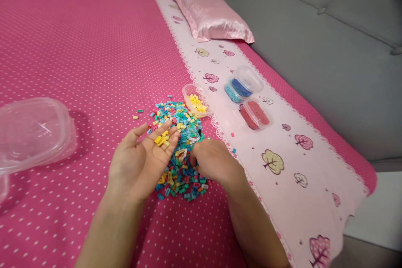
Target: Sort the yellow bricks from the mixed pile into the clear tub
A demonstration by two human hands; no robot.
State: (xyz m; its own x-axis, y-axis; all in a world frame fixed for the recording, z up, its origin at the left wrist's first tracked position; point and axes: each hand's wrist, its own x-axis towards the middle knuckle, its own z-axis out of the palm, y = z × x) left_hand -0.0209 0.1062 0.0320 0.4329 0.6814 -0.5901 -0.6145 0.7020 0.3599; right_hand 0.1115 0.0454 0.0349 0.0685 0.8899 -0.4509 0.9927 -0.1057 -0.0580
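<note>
Palm up, my left hand (141, 155) carries several small yellow building bricks (161, 139) on its fingers. A heap of tiny mixed-colour building bricks (188, 134) lies beneath and beside both hands, mostly blue, green, yellow and red. At the heap's right side my right hand (213, 161) is bent down with its fingers curled in against the bricks. Its fingertips are mostly hidden, so what they pinch cannot be made out. Touching the heap's far edge is a clear plastic tub (189, 88) with yellow bricks inside.
Further right stand a tub of red bricks (256, 114) and a container of dark and light blue bricks (240, 88). Stacked clear containers (34, 134) sit at left. A pink pillow (210, 14) lies on the dotted bedspread (94, 50), before a grey padded headboard (314, 42).
</note>
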